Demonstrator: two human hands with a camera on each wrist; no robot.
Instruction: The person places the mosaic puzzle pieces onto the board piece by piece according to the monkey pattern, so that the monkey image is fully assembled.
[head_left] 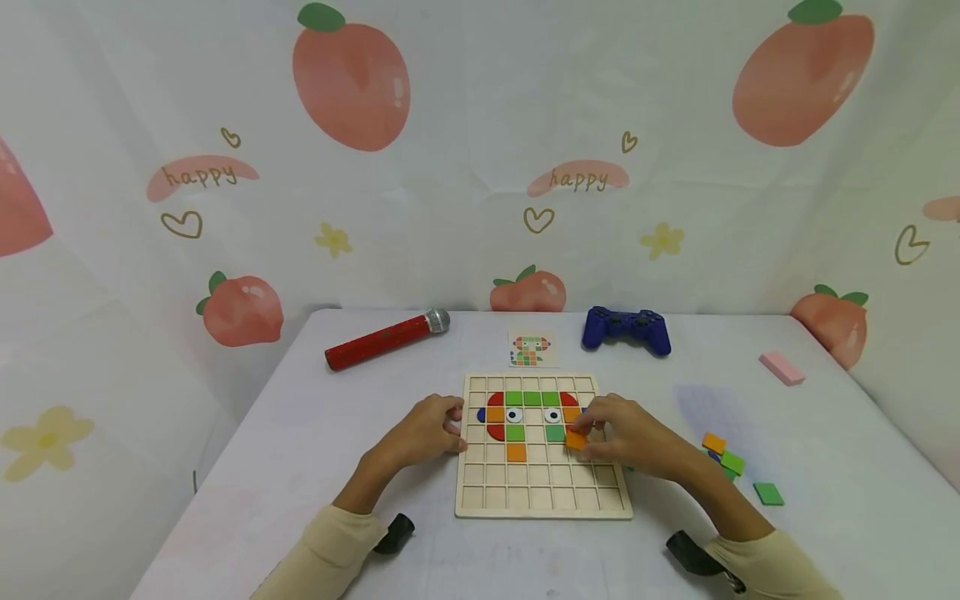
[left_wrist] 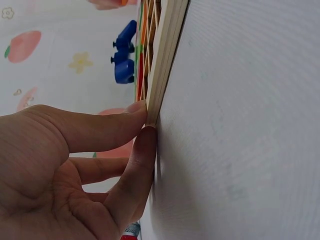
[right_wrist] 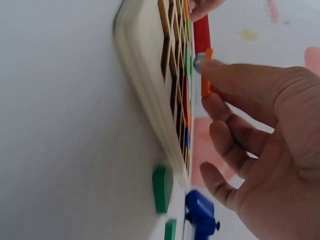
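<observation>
A wooden grid board [head_left: 540,503] lies flat on the table, with red, green, orange and blue pieces and two round eye pieces [head_left: 513,415] in its upper cells. My left hand [head_left: 429,431] holds the board's left edge; in the left wrist view the thumb and a finger [left_wrist: 145,142] meet at the rim. Between thumb and index finger, my right hand [head_left: 636,435] pinches an orange square tile [head_left: 575,441] over the right part of the grid. The right wrist view shows this tile edge-on, raised above the board. A single orange tile [head_left: 516,452] sits lower down in the grid.
Behind the board is a small pattern card [head_left: 533,350]. A red microphone [head_left: 382,340] lies back left, a blue game controller [head_left: 626,329] back right, and a pink block [head_left: 782,367] farther right. Loose tiles [head_left: 732,462] are piled right of my right forearm, beside a separate green tile [head_left: 768,493].
</observation>
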